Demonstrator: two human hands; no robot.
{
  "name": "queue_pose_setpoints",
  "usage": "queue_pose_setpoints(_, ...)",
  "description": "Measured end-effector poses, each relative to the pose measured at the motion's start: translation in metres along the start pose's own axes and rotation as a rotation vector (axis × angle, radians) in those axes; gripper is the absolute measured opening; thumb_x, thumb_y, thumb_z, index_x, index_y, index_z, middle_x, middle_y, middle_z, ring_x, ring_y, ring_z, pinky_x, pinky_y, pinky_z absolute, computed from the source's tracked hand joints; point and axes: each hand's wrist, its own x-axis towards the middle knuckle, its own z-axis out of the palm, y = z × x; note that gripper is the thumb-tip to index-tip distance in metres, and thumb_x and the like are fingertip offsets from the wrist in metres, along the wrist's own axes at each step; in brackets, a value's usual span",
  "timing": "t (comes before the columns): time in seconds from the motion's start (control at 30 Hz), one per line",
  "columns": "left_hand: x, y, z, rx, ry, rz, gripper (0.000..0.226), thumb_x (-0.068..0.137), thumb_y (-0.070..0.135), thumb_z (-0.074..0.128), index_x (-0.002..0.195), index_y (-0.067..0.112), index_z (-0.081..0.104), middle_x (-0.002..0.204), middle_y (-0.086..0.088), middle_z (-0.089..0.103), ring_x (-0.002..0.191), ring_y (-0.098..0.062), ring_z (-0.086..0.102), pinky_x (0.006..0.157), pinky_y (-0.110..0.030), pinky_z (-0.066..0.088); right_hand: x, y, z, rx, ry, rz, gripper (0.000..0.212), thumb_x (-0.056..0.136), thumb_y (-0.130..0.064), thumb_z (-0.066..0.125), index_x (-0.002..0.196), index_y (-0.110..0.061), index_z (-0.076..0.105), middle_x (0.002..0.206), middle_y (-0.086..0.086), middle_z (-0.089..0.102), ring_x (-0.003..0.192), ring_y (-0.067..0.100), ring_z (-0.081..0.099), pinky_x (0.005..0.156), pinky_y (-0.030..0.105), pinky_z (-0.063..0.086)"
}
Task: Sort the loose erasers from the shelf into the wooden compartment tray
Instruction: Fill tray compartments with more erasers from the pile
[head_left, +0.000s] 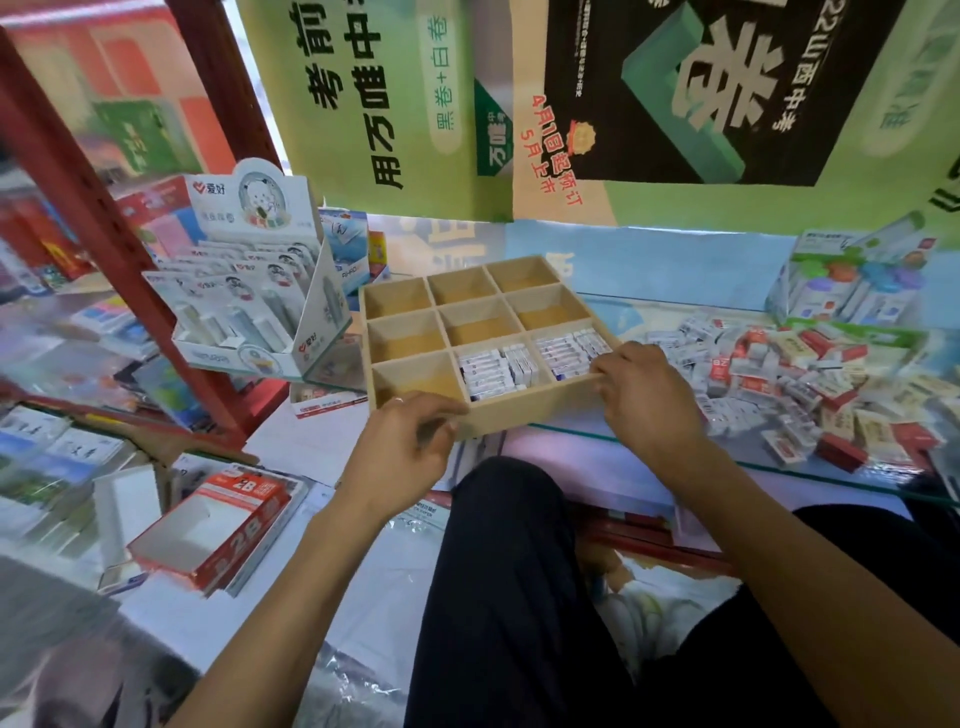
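A wooden compartment tray (415, 325) with a three-by-three grid sits on the glass shelf at the centre. Its near middle and near right compartments hold rows of white-and-blue erasers (497, 368); the other compartments are bare. My left hand (402, 448) grips the tray's near left front wall. My right hand (644, 395) grips the near right corner, thumb over the rim. A heap of loose erasers (779, 379), white-blue and red-white, lies on the shelf to the right of the tray.
A white display box of correction tapes (249, 291) stands left of the tray beside a red shelf post (119, 228). An open red-and-white 2B box (218, 530) lies lower left. Packaged goods (852, 280) stand at the back right. My dark-trousered knees are below the glass shelf edge (779, 467).
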Motion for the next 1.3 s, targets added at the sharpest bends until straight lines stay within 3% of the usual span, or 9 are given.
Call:
queue_pose_setpoints(0.2,0.000,-0.021,-0.008,0.142,-0.005,-0.035,0.026,0.085,0.023,0.063,0.109,0.019,0.069,0.109,-0.005,0.069,0.103,-0.030,0.060,0.093,-0.050,0.049,-0.012,-0.017,0.002,0.058,-0.038,0.000,0.025,0.087,-0.012,0.058,0.111,-0.006,0.065,0.111,0.013,0.059,0.110,0.035,0.048,0.079,0.045,0.051)
queue_pose_setpoints(0.33,-0.001,-0.018,0.000,0.081,0.033,-0.090,0.023,0.084,0.013,0.068,0.107,0.016,0.071,0.113,-0.008,0.068,0.107,-0.031,0.058,0.097,-0.049,0.049,-0.013,-0.017,0.009,0.123,0.003,0.014,0.028,0.087,-0.013,0.061,0.115,-0.008,0.064,0.113,0.013,0.057,0.111,0.034,0.047,0.081,0.047,0.051)
queue_pose_setpoints(0.5,-0.004,-0.014,0.003,0.081,0.061,-0.119,0.023,0.084,0.015,0.069,0.106,0.017,0.074,0.109,-0.009,0.071,0.101,-0.032,0.061,0.093,-0.042,0.051,-0.001,-0.003,0.025,0.119,0.020,-0.063,0.017,0.080,0.005,0.061,0.091,-0.006,0.068,0.088,0.010,0.060,0.088,0.035,0.055,0.064,0.046,0.052)
queue_pose_setpoints(0.7,-0.008,-0.008,0.010,-0.033,0.043,-0.113,0.028,0.087,0.008,0.064,0.108,0.024,0.072,0.118,-0.004,0.067,0.106,-0.026,0.061,0.095,-0.038,0.052,0.012,0.024,0.012,0.167,0.021,-0.090,0.012,0.089,-0.016,0.064,0.092,-0.010,0.073,0.094,0.009,0.069,0.090,0.031,0.062,0.076,0.039,0.053)
queue_pose_setpoints(0.83,-0.011,-0.008,0.007,-0.141,0.004,-0.059,0.038,0.084,0.002,0.068,0.105,0.033,0.069,0.112,0.006,0.065,0.099,-0.008,0.055,0.088,-0.015,0.046,0.017,0.029,0.002,0.173,-0.040,-0.119,0.014,0.089,-0.019,0.062,0.087,-0.009,0.070,0.085,0.008,0.066,0.083,0.028,0.059,0.073,0.039,0.049)
queue_pose_setpoints(0.93,-0.010,-0.015,0.005,-0.137,0.003,-0.025,0.038,0.082,0.003,0.071,0.106,0.032,0.068,0.111,0.008,0.066,0.098,-0.006,0.054,0.080,-0.003,0.038,0.021,0.029,0.000,0.153,-0.085,-0.093,0.012,0.091,-0.019,0.061,0.090,-0.010,0.069,0.089,0.008,0.063,0.085,0.027,0.056,0.073,0.038,0.047)
queue_pose_setpoints(1.07,-0.012,-0.014,0.007,-0.208,0.032,-0.027,0.036,0.083,0.005,0.072,0.103,0.035,0.067,0.107,0.011,0.064,0.095,0.000,0.053,0.078,-0.003,0.039,0.023,0.032,-0.006,0.108,-0.142,-0.083,0.013,0.092,-0.022,0.060,0.090,-0.013,0.068,0.091,0.009,0.060,0.088,0.027,0.053,0.074,0.037,0.044)
queue_pose_setpoints(1.17,-0.012,-0.010,0.016,-0.265,0.046,-0.013,0.036,0.082,0.006,0.074,0.098,0.038,0.068,0.098,0.026,0.060,0.093,0.008,0.054,0.075,-0.007,0.043,0.023,0.039,-0.012,0.098,-0.171,-0.058,0.009,0.090,-0.023,0.061,0.087,-0.016,0.068,0.090,0.008,0.060,0.088,0.027,0.053,0.075,0.038,0.044)
queue_pose_setpoints(1.3,-0.013,0.001,0.034,-0.341,0.053,-0.010,0.029,0.081,0.010,0.076,0.097,0.034,0.072,0.096,0.029,0.062,0.091,-0.001,0.056,0.079,-0.023,0.052,0.019,0.045,-0.023,0.079,-0.165,0.064,0.011,0.086,-0.020,0.065,0.089,-0.011,0.070,0.094,0.014,0.060,0.088,0.028,0.054,0.075,0.036,0.043)
